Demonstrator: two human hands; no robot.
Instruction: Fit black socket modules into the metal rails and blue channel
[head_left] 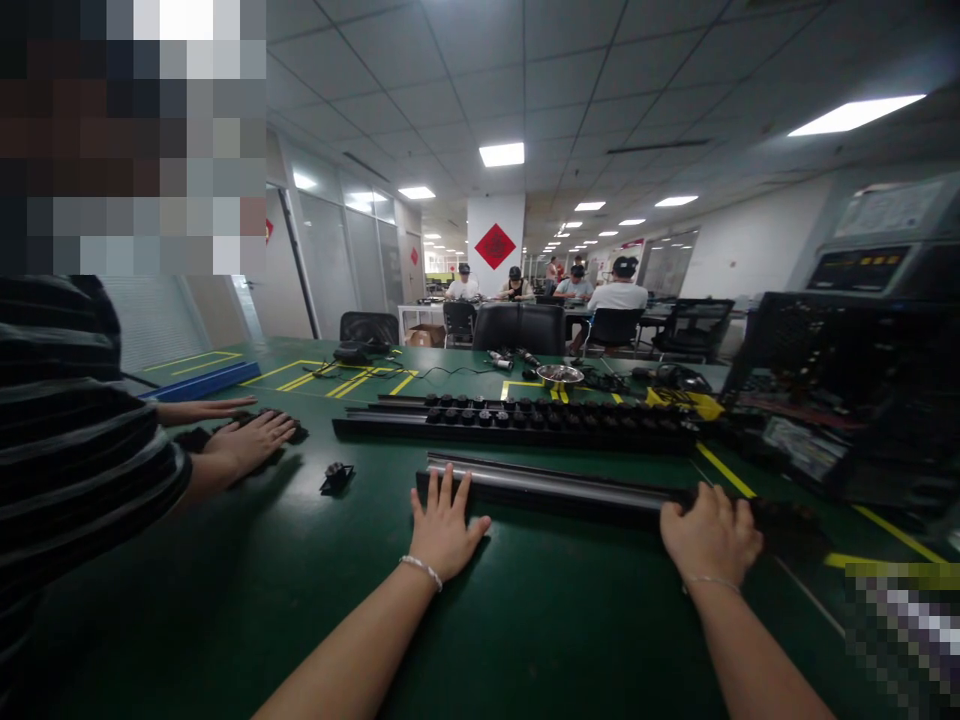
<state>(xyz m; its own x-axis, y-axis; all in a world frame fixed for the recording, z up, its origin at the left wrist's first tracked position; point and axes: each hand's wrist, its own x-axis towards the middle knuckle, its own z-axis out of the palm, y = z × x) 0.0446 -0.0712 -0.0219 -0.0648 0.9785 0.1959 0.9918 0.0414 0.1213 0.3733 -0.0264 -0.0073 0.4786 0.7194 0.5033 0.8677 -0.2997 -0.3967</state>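
A long black channel-shaped rail (562, 490) lies across the green table in front of me. My left hand (442, 525) rests at its left end, fingers spread with the tips against the rail. At the other end, my right hand (712, 535) has its fingers curled over the rail; its fingertips are partly hidden. Just behind lies another black rail (382, 428), with rows of small round black parts (517, 415) along it. Left of my left hand is a small black bracket-like part (337, 477).
A co-worker in a striped shirt (67, 430) stands at left, hands on a dark piece. Beyond are a blue rail (210, 382), a metal bowl (559, 374), a yellow tray (682, 403) and cables. Dark equipment (810, 370) stands at right. People sit farther back.
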